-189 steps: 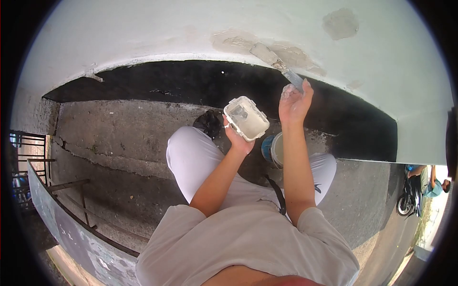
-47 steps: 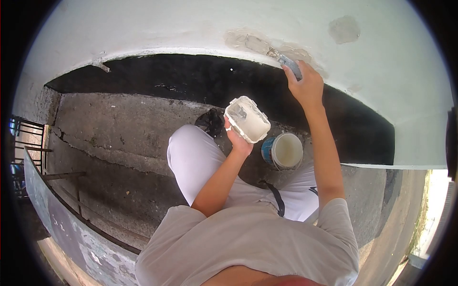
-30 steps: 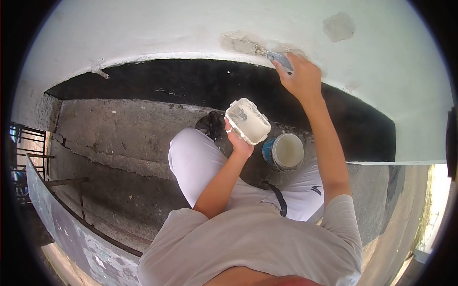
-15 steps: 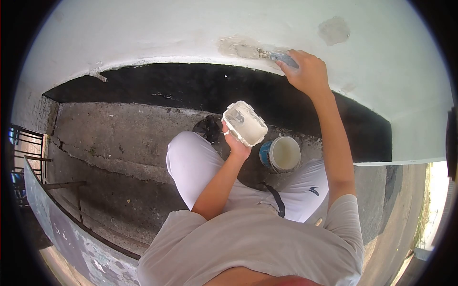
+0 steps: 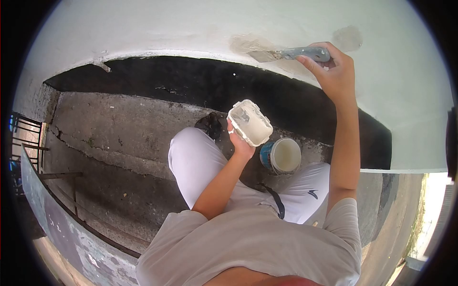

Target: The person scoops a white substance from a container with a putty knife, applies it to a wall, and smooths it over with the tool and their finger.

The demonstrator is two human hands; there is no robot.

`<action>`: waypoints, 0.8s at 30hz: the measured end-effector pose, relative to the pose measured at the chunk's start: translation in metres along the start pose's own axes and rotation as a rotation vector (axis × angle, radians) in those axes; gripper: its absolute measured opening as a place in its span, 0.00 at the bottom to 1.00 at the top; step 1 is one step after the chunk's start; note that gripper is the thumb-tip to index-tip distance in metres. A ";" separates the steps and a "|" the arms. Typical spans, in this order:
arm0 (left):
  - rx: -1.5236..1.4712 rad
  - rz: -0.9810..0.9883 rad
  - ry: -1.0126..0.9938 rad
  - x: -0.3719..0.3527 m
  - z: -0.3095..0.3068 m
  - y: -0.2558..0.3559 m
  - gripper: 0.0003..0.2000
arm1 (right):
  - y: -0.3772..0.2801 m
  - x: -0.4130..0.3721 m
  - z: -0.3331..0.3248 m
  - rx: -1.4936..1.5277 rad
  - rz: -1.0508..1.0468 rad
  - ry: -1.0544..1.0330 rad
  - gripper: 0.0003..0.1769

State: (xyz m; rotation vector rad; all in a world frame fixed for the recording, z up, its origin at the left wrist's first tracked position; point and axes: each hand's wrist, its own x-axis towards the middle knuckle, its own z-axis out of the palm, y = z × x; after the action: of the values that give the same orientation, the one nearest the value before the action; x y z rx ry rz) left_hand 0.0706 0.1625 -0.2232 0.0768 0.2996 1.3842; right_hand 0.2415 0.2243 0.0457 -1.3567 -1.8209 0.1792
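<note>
My right hand (image 5: pixel 337 71) grips the grey handle of a putty knife (image 5: pixel 305 53). The blade lies against the white wall (image 5: pixel 191 28), at the lower edge of a beige putty patch (image 5: pixel 245 44) just above the black band. In my left hand (image 5: pixel 242 145) is a white plastic container (image 5: pixel 252 125), held from below and tilted so that its inside shows. Off-white paste smears its walls and rim, and some paste sticks to my fingers.
A bucket (image 5: pixel 285 156) with whitish contents stands on the concrete floor (image 5: pixel 109 126) by my knee. A black plastic bag (image 5: pixel 209 125) lies near the other knee. Another dull patch (image 5: pixel 347 38) marks the wall at upper right. A metal railing (image 5: pixel 71 209) runs along the left.
My right hand has moved right and slightly up, and more of the putty knife's handle and blade now shows. The container has shifted slightly right in my left hand.
</note>
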 end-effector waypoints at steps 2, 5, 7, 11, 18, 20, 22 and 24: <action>-0.002 -0.009 -0.018 -0.001 0.001 0.002 0.34 | 0.005 0.008 0.012 0.075 -0.031 0.024 0.17; -0.012 -0.012 -0.070 0.000 0.000 0.003 0.34 | 0.004 0.022 0.026 0.034 -0.091 0.004 0.19; -0.022 0.000 -0.080 0.000 -0.002 0.002 0.34 | -0.004 0.032 0.031 -0.145 -0.189 -0.035 0.22; -0.020 -0.009 -0.068 0.001 -0.004 0.001 0.34 | -0.010 0.057 0.050 -0.115 -0.272 -0.127 0.25; -0.012 0.001 -0.085 0.004 -0.003 0.004 0.34 | -0.015 0.086 0.057 -0.301 -0.229 -0.190 0.24; -0.011 0.005 -0.080 0.006 -0.006 0.004 0.34 | -0.022 0.090 0.045 -0.278 -0.217 -0.151 0.22; -0.010 0.002 -0.057 0.004 -0.002 0.007 0.34 | -0.029 0.089 0.031 -0.215 -0.261 -0.080 0.20; -0.022 0.007 -0.050 0.005 0.000 0.007 0.34 | -0.041 0.079 0.023 -0.196 -0.211 -0.114 0.22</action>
State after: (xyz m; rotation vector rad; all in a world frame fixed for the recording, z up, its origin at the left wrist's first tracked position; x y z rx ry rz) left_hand 0.0642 0.1688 -0.2226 0.0938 0.2424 1.3907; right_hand 0.1908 0.2826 0.0959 -1.2968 -2.1084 -0.0350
